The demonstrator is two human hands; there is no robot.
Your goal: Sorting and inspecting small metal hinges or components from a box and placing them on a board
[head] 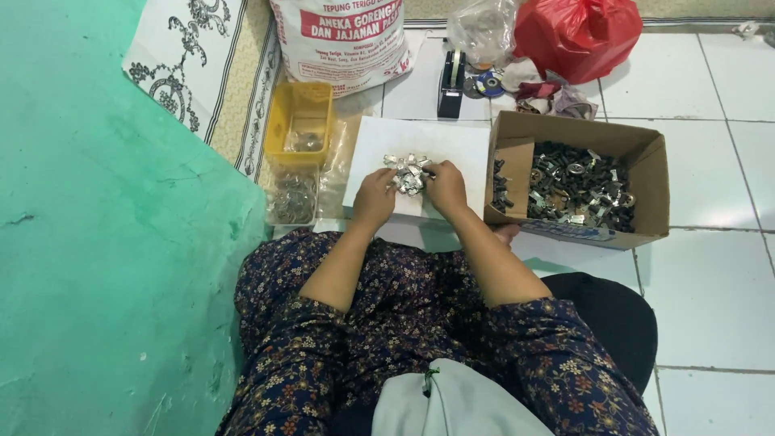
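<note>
Far to the left of your grip, a green wall runs beside you, and a patterned mat lies at its foot. Closer in, a yellow plastic tub holds a few shiny bits, and just below it a clear bag of similar metal pieces lies flat, both within easy reach of your left hand, likely so sorted parts can go there without stretching.

Your left hand rests on the white board, fingers curled at the near-left edge of the heap of small silver metal parts. Whether it pinches one piece or only steadies the heap, you cannot tell from here. Your right hand sits just across from it, fingertips bent into the same heap; its grasp is equally hidden. The heap lies between both hands on the board, which keeps the small parts off the tiled floor.

Right of your grip, an open cardboard box holds many darker metal parts, set touching the board's edge. Beyond your hands stand a printed sack, a black tape dispenser and a red plastic bag.
</note>
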